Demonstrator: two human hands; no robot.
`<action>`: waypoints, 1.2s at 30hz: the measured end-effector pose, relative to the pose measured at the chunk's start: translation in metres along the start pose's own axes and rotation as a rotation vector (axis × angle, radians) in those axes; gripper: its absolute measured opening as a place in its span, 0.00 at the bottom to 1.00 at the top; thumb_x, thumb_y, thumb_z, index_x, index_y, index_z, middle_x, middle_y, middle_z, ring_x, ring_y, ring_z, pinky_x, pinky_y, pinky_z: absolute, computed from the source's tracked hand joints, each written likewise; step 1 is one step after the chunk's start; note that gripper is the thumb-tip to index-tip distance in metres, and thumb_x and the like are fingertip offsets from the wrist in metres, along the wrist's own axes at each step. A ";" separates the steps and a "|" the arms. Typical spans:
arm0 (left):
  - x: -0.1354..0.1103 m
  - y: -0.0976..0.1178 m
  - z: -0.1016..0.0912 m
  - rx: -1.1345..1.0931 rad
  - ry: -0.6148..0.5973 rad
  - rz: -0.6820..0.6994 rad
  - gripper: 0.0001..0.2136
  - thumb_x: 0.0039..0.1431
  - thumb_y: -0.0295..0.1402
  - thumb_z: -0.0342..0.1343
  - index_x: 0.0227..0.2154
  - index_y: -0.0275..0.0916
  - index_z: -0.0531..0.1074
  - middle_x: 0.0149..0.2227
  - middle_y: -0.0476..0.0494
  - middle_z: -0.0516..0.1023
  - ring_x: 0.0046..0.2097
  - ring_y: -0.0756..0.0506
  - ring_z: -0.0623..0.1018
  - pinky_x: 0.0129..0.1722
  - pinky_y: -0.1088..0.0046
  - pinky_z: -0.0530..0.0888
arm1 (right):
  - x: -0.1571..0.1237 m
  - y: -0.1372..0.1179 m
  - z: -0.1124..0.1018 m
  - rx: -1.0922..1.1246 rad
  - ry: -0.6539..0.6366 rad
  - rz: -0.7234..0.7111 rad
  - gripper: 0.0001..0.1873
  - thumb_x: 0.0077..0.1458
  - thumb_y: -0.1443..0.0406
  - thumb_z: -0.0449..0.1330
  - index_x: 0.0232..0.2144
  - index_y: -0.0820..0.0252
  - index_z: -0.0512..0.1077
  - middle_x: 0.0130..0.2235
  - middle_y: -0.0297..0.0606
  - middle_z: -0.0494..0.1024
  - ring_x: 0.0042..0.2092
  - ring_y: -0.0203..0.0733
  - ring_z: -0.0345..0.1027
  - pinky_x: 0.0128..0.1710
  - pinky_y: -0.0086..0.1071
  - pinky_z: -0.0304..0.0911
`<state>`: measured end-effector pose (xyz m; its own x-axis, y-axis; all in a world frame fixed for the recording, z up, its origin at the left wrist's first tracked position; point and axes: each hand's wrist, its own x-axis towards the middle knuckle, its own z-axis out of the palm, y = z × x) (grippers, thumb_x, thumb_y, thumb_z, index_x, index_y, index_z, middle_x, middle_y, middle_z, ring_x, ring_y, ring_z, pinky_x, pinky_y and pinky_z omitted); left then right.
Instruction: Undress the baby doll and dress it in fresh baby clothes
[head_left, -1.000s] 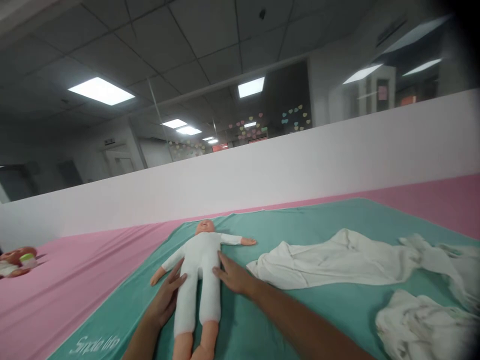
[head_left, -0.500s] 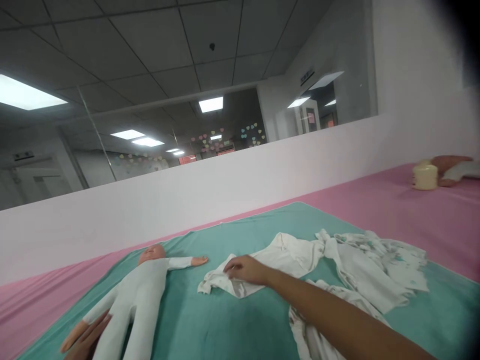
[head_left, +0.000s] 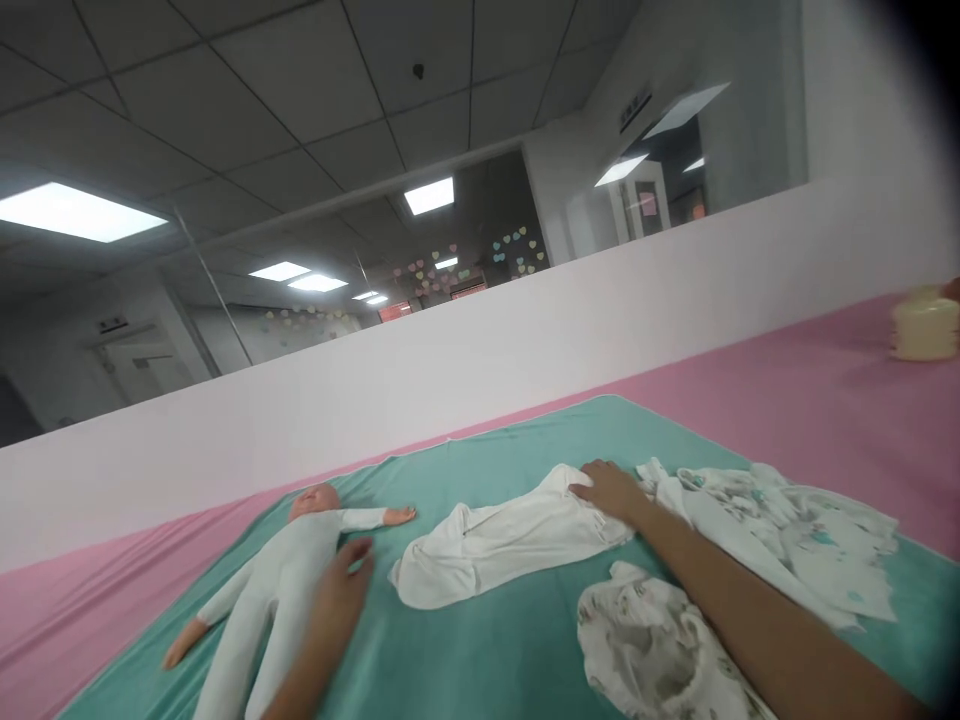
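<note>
Here we go: my right grip [head_left: 611,490] is spread flat, pressing on the top end of the white sleep sack [head_left: 502,550], no clench, just palm on cloth. The sack lies folded lengthwise on the green towel [head_left: 480,665], just beside the baby doll [head_left: 274,590], which is on its back in a white bodysuit [head_left: 289,570], arms out. My left grip [head_left: 337,595] is open too, fingers spread right at the doll's side, holding nothing. Over to the right, a crumpled printed muslin [head_left: 660,640] and a second printed cloth [head_left: 787,535] sit on the towel. Up on the pink sheet [head_left: 787,400], far right, stands a cream-coloured jar [head_left: 924,325].
</note>
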<state>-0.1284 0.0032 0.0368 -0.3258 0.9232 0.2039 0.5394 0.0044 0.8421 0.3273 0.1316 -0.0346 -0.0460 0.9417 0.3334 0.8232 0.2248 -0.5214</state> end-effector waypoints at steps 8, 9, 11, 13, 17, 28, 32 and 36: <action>0.020 -0.010 0.100 0.570 -0.069 0.172 0.18 0.54 0.45 0.48 0.39 0.36 0.68 0.46 0.34 0.72 0.52 0.36 0.67 0.46 0.65 0.62 | 0.002 0.001 0.005 -0.114 0.018 -0.050 0.06 0.48 0.63 0.53 0.30 0.60 0.65 0.37 0.41 0.71 0.39 0.43 0.63 0.37 0.32 0.53; 0.019 -0.012 0.099 0.576 -0.068 0.171 0.16 0.55 0.44 0.48 0.38 0.36 0.68 0.45 0.35 0.72 0.51 0.37 0.68 0.45 0.66 0.62 | 0.001 -0.001 0.005 -0.115 0.022 -0.041 0.05 0.49 0.63 0.52 0.29 0.60 0.64 0.35 0.40 0.71 0.36 0.42 0.63 0.34 0.32 0.53; 0.015 -0.012 0.094 0.570 -0.066 0.151 0.14 0.55 0.42 0.47 0.37 0.37 0.67 0.42 0.37 0.73 0.46 0.39 0.70 0.40 0.68 0.62 | 0.000 -0.006 0.004 -0.117 0.021 -0.013 0.05 0.49 0.63 0.51 0.26 0.58 0.60 0.31 0.37 0.70 0.32 0.40 0.61 0.30 0.31 0.50; 0.010 -0.010 0.091 0.555 -0.044 0.120 0.12 0.56 0.41 0.47 0.36 0.38 0.66 0.38 0.39 0.73 0.40 0.41 0.72 0.35 0.70 0.60 | -0.002 -0.012 0.001 -0.121 0.012 0.016 0.07 0.49 0.62 0.50 0.23 0.57 0.57 0.27 0.35 0.68 0.29 0.39 0.60 0.27 0.31 0.46; 0.006 -0.006 0.095 0.539 0.027 0.159 0.08 0.55 0.39 0.48 0.34 0.40 0.64 0.35 0.42 0.73 0.34 0.44 0.71 0.32 0.73 0.57 | -0.007 -0.021 -0.004 -0.103 0.023 0.068 0.11 0.51 0.60 0.49 0.22 0.57 0.54 0.23 0.33 0.67 0.26 0.38 0.59 0.25 0.31 0.44; 0.005 0.000 0.081 -0.072 0.061 0.070 0.10 0.54 0.41 0.50 0.31 0.39 0.69 0.33 0.45 0.75 0.37 0.43 0.73 0.37 0.71 0.65 | -0.012 -0.019 -0.007 0.042 0.092 0.127 0.17 0.52 0.52 0.48 0.22 0.56 0.50 0.22 0.30 0.63 0.26 0.39 0.59 0.26 0.29 0.49; 0.012 -0.005 0.075 -0.354 0.056 -0.056 0.09 0.49 0.35 0.54 0.33 0.37 0.69 0.33 0.43 0.75 0.35 0.43 0.74 0.35 0.70 0.67 | -0.012 -0.018 -0.010 0.060 0.138 0.160 0.11 0.52 0.54 0.49 0.28 0.55 0.56 0.26 0.32 0.68 0.29 0.41 0.63 0.29 0.31 0.53; 0.014 -0.010 0.077 -0.354 0.039 -0.001 0.11 0.43 0.25 0.53 0.34 0.37 0.68 0.37 0.43 0.75 0.34 0.46 0.74 0.35 0.71 0.68 | -0.009 -0.014 -0.013 0.094 0.201 0.169 0.11 0.52 0.57 0.49 0.36 0.54 0.60 0.37 0.37 0.72 0.37 0.45 0.67 0.35 0.33 0.58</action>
<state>-0.0790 0.0459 -0.0072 -0.3591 0.9078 0.2165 0.2392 -0.1347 0.9616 0.3235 0.1161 -0.0196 0.2084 0.9012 0.3800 0.7531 0.1000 -0.6503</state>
